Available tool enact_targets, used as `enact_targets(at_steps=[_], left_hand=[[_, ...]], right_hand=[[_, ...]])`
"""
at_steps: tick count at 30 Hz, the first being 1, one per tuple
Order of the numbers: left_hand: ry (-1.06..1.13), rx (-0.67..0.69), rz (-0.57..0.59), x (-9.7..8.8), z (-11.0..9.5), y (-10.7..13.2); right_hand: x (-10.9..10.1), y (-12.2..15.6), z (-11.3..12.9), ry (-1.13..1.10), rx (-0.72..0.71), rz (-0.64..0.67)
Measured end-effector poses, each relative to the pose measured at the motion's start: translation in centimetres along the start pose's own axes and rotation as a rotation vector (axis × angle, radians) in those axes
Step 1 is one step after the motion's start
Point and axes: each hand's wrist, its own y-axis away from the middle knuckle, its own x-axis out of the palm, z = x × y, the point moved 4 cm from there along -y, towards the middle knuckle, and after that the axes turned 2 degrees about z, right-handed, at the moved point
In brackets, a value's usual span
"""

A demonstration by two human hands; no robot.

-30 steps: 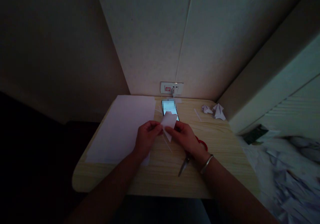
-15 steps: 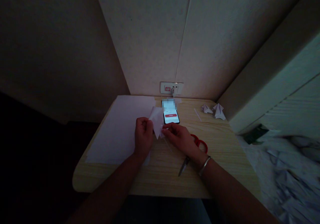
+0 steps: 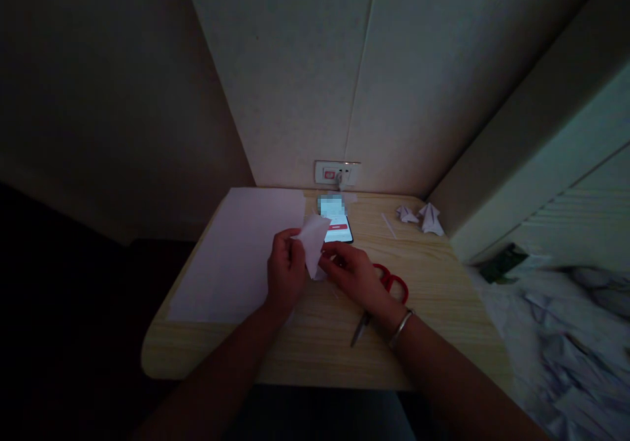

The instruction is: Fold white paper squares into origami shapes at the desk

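A small folded white paper (image 3: 314, 241) is held up over the table, its lower end coming to a point. My left hand (image 3: 287, 267) is closed on its left edge, thumb in front. My right hand (image 3: 352, 270) pinches the paper's lower right side between thumb and fingertips; the exact grip is partly hidden. Behind the paper lies a lit phone (image 3: 338, 233), its left part covered. Red-handled scissors (image 3: 398, 289) rest under and beside my right wrist, blades toward me.
Large white sheets (image 3: 231, 251) cover the left of the wooden table (image 3: 335, 356). Two folded paper pieces (image 3: 430, 219) (image 3: 406, 214) and a thin paper strip (image 3: 388, 226) lie at the back right. A wall socket (image 3: 337, 173) with a plug is behind the phone.
The folded paper has turned and tilted to the right, now covering more of the phone. Both hands keep their hold and have shifted only slightly.
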Motion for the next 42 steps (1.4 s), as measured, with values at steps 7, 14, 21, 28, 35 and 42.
enact_targets(at_steps=[7,14,21,28,35,42], left_hand=[[0.031,0.008,0.133,0.8,-0.2,0.7],[0.059,-0.009,0.105,0.7,-0.2,0.6],[0.054,-0.050,0.113,0.8,0.3,0.5],[-0.010,-0.010,0.101,0.8,0.3,0.8],[0.062,-0.002,0.139,1.1,0.1,1.0],[0.135,0.023,0.116,1.0,-0.3,0.9]], right_hand=[[0.1,0.1,-0.2,-0.061,0.032,-0.011],[0.0,0.2,0.2,-0.106,0.014,-0.016],[0.1,0.2,-0.2,-0.204,0.086,-0.027],[0.1,0.1,0.2,-0.271,0.119,-0.051],[0.0,-0.1,0.0,-0.330,0.188,-0.084],[-0.3,-0.1,-0.1,-0.284,0.179,-0.112]])
